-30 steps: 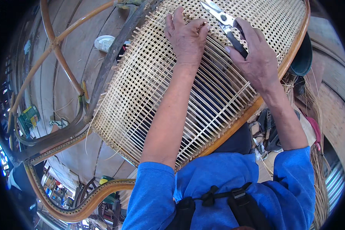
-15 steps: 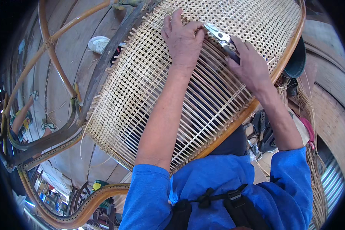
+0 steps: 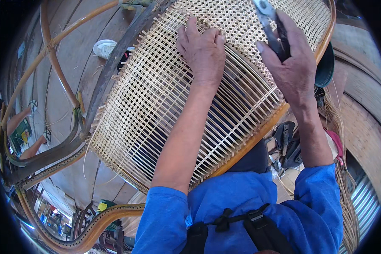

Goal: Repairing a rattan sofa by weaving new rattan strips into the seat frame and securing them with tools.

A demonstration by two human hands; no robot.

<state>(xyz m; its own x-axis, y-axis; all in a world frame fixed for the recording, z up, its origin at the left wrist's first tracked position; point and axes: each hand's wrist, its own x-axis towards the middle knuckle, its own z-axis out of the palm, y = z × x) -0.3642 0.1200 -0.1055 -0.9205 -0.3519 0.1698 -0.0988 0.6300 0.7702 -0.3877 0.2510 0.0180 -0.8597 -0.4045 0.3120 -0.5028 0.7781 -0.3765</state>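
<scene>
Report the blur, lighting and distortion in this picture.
Head view: the shears look softly blurred, cropped by the top edge; head view: the cane panel is brightly lit, its open part backed by darkness; head view: seams of the plank floor bow within a black fisheye rim.

Diffuse, fairly bright light, source direction unclear; cane weave [image 3: 144, 76] pale and nearly washed out toward the top edge, shadow dark beneath its open strands. Strong fisheye distortion: floorboards [image 3: 72, 169] bow toward a black rim, bluish glare at lower left. Shears [image 3: 266, 12] slightly blurred; left hand [image 3: 204, 55] acceptably sharp.
</scene>
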